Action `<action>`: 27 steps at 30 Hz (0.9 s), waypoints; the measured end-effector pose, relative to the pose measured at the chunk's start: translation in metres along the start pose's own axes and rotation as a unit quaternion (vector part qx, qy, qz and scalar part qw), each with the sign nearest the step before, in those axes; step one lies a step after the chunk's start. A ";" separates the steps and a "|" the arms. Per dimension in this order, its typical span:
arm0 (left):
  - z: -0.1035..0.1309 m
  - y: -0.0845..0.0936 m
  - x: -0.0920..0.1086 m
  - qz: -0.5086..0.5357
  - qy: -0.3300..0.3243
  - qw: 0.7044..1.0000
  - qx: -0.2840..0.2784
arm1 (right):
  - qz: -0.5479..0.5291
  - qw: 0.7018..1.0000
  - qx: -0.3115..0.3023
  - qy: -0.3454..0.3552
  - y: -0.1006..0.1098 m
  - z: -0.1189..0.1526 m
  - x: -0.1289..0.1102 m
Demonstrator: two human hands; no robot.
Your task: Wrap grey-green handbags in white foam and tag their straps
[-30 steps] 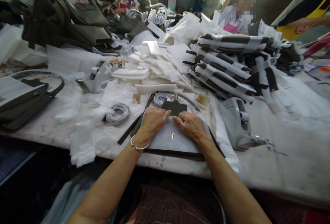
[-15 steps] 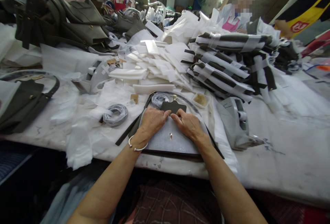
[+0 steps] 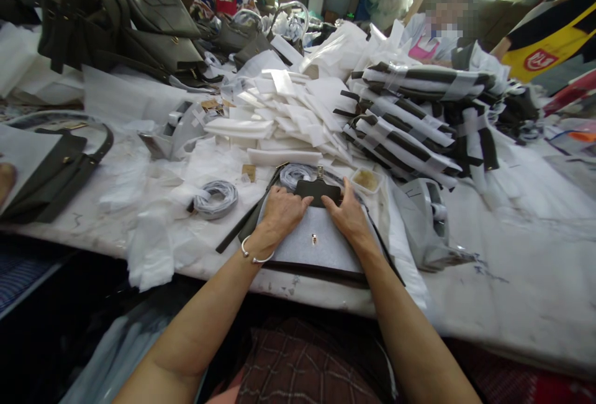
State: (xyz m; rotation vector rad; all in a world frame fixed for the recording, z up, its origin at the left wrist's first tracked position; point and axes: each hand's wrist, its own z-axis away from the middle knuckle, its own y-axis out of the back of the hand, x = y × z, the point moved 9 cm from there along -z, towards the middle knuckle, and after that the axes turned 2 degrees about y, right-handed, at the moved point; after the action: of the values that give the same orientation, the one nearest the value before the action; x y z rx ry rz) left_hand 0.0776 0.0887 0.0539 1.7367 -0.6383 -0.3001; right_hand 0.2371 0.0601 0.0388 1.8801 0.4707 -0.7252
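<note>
A dark bag point(image 3: 298, 262) lies on the table before me, its front covered by a pale sheet point(image 3: 305, 239) around a small metal clasp point(image 3: 314, 239). At its top is a dark flap point(image 3: 319, 192) with a metal fitting, beside a coiled wrapped strap point(image 3: 295, 175). My left hand point(image 3: 283, 211) rests at the flap's left side, fingers curled over the bag's upper edge, thumb toward the flap. On the right side, my right hand point(image 3: 347, 210) touches the flap with its thumb, the index finger stretched out and apart from it.
Another wrapped coil point(image 3: 215, 199) lies to the left, a tape dispenser point(image 3: 423, 221) to the right. Behind are white foam sheets point(image 3: 293, 109) and stacked wrapped bags point(image 3: 405, 112). A person's hand point(image 3: 6, 182) shows at the left edge, by another bag point(image 3: 56, 165).
My right hand has opened, its index finger now extended up, and the thumbs are further apart. The view has shifted slightly. Another person's hand has appeared at the left edge.
</note>
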 end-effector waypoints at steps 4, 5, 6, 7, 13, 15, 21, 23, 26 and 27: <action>0.000 0.002 -0.013 0.097 0.057 0.993 0.045 | -0.177 0.984 -0.021 -0.001 0.010 0.001 -0.004; -0.001 0.002 -0.017 0.112 0.072 0.990 0.055 | -0.197 0.980 -0.034 0.018 0.013 0.002 -0.010; -0.001 0.004 -0.022 0.121 0.088 0.987 0.065 | -0.206 0.977 -0.048 0.038 0.015 0.004 -0.016; -0.001 0.006 -0.028 0.129 0.106 0.983 0.076 | -0.208 0.974 -0.063 0.057 0.016 0.007 -0.022; 0.003 0.021 -0.053 0.215 0.160 0.952 0.150 | -0.146 0.964 -0.153 0.164 0.002 0.025 -0.054; 0.004 0.027 -0.049 0.236 0.137 0.949 0.161 | -0.104 0.960 -0.176 0.189 -0.004 0.029 -0.061; 0.011 0.049 -0.013 0.403 -0.039 0.905 0.126 | -0.125 0.953 -0.217 0.169 -0.011 0.026 -0.055; 0.013 0.051 -0.004 0.431 -0.066 0.896 0.077 | -0.160 0.947 -0.231 0.159 -0.012 0.023 -0.052; 0.015 0.051 0.002 0.438 -0.073 0.896 0.030 | -0.193 0.936 -0.253 0.150 -0.014 0.021 -0.049; 0.016 0.050 0.004 0.435 -0.074 0.897 0.022 | -0.201 0.933 -0.259 0.150 -0.015 0.021 -0.050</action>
State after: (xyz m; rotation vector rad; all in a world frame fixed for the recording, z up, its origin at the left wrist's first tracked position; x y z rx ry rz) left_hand 0.0597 0.0663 0.0983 1.3114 -1.4620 0.2182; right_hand 0.1851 0.0466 0.0560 1.4021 1.1503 -0.5026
